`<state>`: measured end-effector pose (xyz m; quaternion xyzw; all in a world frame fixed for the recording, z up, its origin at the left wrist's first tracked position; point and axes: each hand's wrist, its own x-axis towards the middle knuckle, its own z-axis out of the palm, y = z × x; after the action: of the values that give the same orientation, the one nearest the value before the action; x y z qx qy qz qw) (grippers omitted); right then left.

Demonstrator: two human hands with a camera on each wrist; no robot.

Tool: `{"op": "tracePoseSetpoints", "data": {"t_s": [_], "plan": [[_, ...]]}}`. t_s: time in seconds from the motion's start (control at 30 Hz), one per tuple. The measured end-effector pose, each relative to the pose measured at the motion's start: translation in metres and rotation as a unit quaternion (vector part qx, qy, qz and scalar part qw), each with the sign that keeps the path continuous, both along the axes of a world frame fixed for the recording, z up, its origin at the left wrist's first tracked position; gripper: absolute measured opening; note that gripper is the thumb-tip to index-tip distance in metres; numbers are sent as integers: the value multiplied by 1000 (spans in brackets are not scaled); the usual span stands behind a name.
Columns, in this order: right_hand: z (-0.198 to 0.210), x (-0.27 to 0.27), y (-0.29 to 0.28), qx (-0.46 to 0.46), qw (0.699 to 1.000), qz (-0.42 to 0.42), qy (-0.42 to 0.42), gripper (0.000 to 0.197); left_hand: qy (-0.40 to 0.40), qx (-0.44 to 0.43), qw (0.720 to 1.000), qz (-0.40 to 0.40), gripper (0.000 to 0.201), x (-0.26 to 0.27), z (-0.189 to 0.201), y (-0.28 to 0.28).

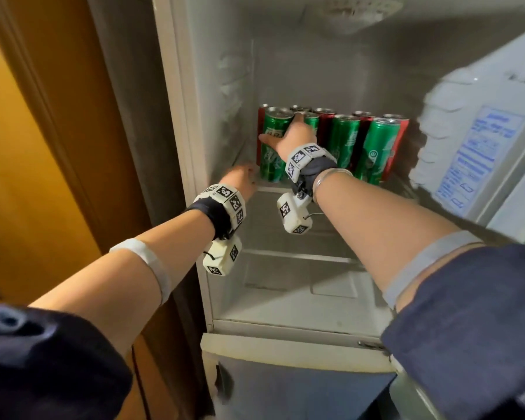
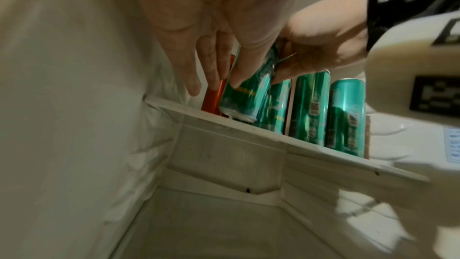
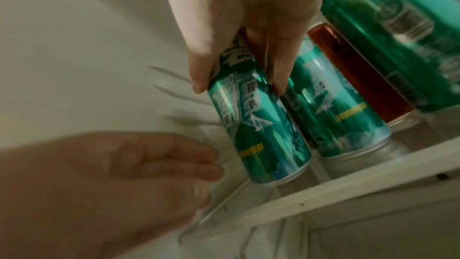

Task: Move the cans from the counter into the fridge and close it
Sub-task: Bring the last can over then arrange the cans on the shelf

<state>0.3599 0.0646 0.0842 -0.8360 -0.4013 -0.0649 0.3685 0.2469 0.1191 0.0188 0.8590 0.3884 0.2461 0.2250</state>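
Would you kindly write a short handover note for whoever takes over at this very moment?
Right hand: grips the leftmost green can near its top, thumb on one side and fingers on the other; in the left wrist view the can leans, not yet settled on the shelf.
Left hand: open, holds nothing, at the shelf's front left corner.
Done: green and red cans stand in two rows on the shelf.
Left: seat this can upright, release the grip, draw both hands out, close the fridge door, which is open. The counter is out of view, so check it for more cans.
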Motion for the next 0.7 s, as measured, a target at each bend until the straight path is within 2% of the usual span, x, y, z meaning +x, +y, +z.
{"op": "tracePoseSetpoints", "data": {"t_s": [0.17,0.37,0.53,0.7], "plan": [[-6,8,20,-23,999,20,42,91,-7,-27,998,64,47,18,20,11],[-8,16,28,-22,998,36,45,81,-66,-66,995,37,65,44,29,21],[-8,27,24,12,998,58,-4,55,-134,-99,986,22,58,60,28,33],[-3,44,8,84,992,21,-92,29,-127,-89,986,54,53,61,38,28]]}}
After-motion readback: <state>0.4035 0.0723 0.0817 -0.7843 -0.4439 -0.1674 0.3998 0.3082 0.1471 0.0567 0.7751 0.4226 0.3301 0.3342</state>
